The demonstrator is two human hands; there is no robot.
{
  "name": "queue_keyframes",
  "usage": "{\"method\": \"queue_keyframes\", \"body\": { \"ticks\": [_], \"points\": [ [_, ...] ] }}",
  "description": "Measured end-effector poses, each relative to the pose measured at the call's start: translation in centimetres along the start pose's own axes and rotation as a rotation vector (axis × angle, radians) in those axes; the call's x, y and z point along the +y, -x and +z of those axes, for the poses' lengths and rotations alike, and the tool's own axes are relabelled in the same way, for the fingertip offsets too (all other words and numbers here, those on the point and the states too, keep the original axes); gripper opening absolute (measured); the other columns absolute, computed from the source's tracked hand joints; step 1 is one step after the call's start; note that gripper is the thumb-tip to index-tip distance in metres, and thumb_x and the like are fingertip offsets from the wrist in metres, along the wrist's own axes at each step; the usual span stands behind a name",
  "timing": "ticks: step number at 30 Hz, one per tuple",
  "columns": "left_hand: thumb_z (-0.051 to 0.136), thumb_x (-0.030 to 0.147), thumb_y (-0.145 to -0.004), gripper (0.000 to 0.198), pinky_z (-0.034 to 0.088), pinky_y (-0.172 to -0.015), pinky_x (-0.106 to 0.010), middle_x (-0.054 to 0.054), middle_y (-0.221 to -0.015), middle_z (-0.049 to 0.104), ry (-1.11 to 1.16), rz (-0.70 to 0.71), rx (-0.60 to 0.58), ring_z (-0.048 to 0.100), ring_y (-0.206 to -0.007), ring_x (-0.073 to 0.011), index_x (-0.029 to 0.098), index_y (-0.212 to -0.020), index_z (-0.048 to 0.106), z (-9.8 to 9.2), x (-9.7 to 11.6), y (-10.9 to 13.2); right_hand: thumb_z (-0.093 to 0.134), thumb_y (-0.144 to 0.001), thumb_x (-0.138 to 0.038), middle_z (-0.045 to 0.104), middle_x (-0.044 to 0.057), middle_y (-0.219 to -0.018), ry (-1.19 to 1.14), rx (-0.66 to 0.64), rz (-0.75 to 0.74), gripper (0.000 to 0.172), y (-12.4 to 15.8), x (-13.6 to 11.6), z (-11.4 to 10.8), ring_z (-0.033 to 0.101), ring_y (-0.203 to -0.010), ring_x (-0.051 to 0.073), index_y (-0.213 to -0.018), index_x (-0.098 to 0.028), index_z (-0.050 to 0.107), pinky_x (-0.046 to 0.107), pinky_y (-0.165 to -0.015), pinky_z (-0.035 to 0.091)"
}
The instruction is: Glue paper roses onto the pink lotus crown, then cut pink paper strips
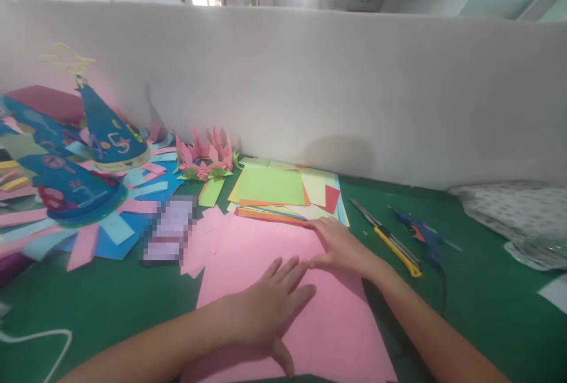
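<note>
A large pink sheet of paper [336, 324] lies on the green table [478, 300] in front of me. My left hand [270, 306] rests flat on the middle of the sheet, fingers stretched out and together. My right hand [341, 246] lies on the sheet's far right part, fingers extended and pressing near its upper edge. Neither hand holds anything. Just beyond the pink sheet sits a stack of coloured paper [274, 188] with a green sheet on top.
A yellow utility knife [390, 238] and a blue glue gun [420, 235] lie right of my right hand. Pink paper flowers [206, 156], a blue paper cone hat [108, 129] and several paper strips crowd the left. A white partition wall [354, 88] stands behind. A white cable [39, 341] lies front left.
</note>
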State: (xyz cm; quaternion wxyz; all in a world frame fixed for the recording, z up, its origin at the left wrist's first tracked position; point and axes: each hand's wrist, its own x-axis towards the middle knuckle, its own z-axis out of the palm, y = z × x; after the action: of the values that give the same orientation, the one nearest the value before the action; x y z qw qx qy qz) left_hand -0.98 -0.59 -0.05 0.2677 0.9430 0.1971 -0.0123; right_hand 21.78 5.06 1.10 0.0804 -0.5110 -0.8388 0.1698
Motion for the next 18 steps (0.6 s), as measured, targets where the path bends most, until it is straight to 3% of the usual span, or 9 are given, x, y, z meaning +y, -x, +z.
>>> {"method": "queue_keyframes", "body": {
  "ticks": [6,11,14,18],
  "points": [
    [0.066,0.065,-0.061,0.104,0.015,-0.106,-0.064,-0.026,-0.150,0.013,-0.077,0.010,0.035,0.004,-0.138,-0.0439,0.012,-0.141,0.026,0.1,0.8,-0.1,0.071,-0.063,-0.041,0.059,0.008,-0.096,-0.116,-0.062,0.075,0.038,-0.2,0.4,-1.1,0.053,-0.095,0.027,-0.092,-0.018,0.063,0.038,-0.081,0.044],
    [0.068,0.055,-0.068,0.091,0.015,-0.109,-0.059,-0.023,-0.150,0.019,-0.151,0.066,0.116,0.009,-0.139,-0.0394,0.014,-0.139,0.030,-0.1,1.8,0.2,0.063,-0.072,-0.036,0.065,0.002,-0.090,-0.584,-0.109,0.102,0.022,1.1,-0.3,-3.0,0.060,-0.088,0.021,-0.086,-0.020,0.060,0.033,-0.078,0.048],
    [0.062,0.047,-0.078,0.079,0.014,-0.112,-0.053,-0.018,-0.151,0.019,-0.152,0.111,0.167,0.009,-0.141,-0.0329,0.016,-0.141,0.026,-1.2,2.8,0.6,0.066,-0.071,-0.040,0.067,0.003,-0.090,-0.757,-0.003,0.232,0.027,2.0,0.4,-4.2,0.063,-0.085,0.022,-0.087,-0.019,0.061,0.031,-0.073,0.050],
    [0.059,0.043,-0.081,0.075,0.013,-0.113,-0.051,-0.014,-0.152,0.018,-0.082,0.129,0.224,0.009,-0.141,-0.0290,0.020,-0.143,0.024,-2.5,3.5,0.6,0.070,-0.067,-0.043,0.068,0.004,-0.090,-0.879,0.280,0.384,0.035,2.5,2.2,-4.5,0.064,-0.076,0.020,-0.091,-0.020,0.058,0.030,-0.066,0.051]
  ]
}}
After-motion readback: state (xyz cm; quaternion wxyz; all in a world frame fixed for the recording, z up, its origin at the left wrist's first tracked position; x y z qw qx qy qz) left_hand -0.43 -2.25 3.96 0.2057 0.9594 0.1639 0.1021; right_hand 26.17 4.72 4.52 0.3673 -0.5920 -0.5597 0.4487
